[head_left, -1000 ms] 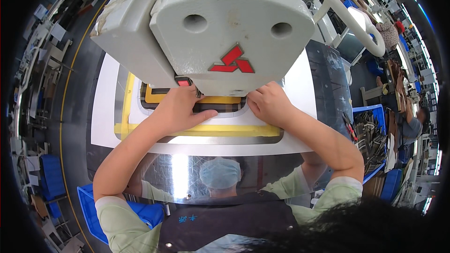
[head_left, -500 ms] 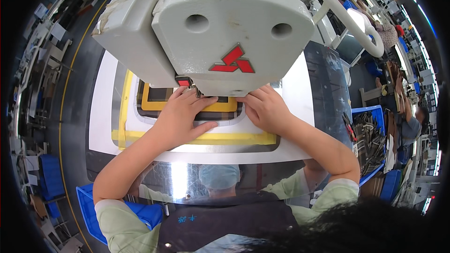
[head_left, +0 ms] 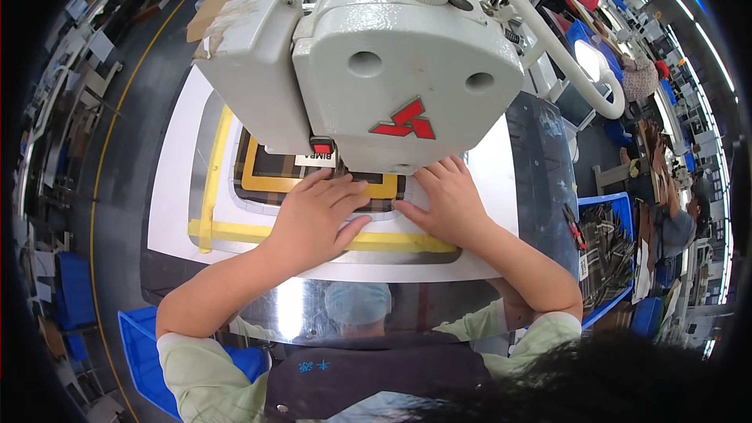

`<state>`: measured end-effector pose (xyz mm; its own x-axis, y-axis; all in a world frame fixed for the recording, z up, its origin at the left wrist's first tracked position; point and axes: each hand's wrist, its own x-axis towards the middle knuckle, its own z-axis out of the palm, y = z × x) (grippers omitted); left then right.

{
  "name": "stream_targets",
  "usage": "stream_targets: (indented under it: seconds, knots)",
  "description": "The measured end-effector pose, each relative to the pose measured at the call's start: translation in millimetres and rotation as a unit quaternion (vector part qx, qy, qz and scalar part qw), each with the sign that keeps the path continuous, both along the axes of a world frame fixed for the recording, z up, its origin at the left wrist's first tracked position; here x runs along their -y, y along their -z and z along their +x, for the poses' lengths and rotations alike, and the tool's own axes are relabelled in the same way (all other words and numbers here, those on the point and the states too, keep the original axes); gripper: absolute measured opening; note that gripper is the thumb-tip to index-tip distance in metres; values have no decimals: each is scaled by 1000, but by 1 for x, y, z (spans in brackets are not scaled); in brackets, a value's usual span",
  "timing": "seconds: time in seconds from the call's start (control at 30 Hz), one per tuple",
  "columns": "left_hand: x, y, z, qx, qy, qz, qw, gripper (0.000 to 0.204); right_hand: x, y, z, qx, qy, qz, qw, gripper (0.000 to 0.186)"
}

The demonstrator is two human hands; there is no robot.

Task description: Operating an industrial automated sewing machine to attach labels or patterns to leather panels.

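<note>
My left hand [head_left: 312, 218] lies palm down with its fingers stretched over the near edge of a yellow rectangular frame [head_left: 266, 182]. The frame rests on a dark plaid piece [head_left: 270, 197], and a small white label [head_left: 314, 160] shows inside it. My right hand [head_left: 452, 205] is flat at the right end of the piece, fingers apart, its fingertips partly hidden by the machine head. Just above my left fingers is the white sewing machine head [head_left: 407, 70]; it covers the far part of the work. The needle area is too small to make out.
Under the work lies a white sheet [head_left: 176, 223] with yellow tape strips [head_left: 258, 233]. A shiny metal plate [head_left: 423, 305] forms the near edge. Blue bins stand at the right [head_left: 599, 309] and lower left [head_left: 145, 352]; red-handled pliers [head_left: 574, 227] lie beside the right one.
The view has shifted, so the machine head appears further right. The white label has come into sight. My right hand has gone from bent fingers to flatter, spread ones.
</note>
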<state>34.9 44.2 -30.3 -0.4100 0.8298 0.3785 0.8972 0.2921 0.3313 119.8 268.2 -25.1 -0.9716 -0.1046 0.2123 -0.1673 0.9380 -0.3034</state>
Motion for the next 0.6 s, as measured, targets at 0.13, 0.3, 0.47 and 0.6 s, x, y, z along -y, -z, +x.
stream_targets:
  seconds: [0.13, 0.3, 0.47, 0.6]
  knots:
    - [3, -5, 15, 11, 41, 29, 999, 18, -13, -8, 12, 44, 27, -20, 998, 49]
    - [10, -11, 18, 16, 73, 44, 996, 18, -32, -16, 27, 64, 49, -43, 996, 53]
    - [10, -15, 17, 34, 107, 48, 993, 20, -58, -23, 45, 69, 70, -49, 994, 54]
    - [7, -18, 18, 28, 117, 58, 991, 14, -85, -19, 63, 73, 80, -60, 992, 54]
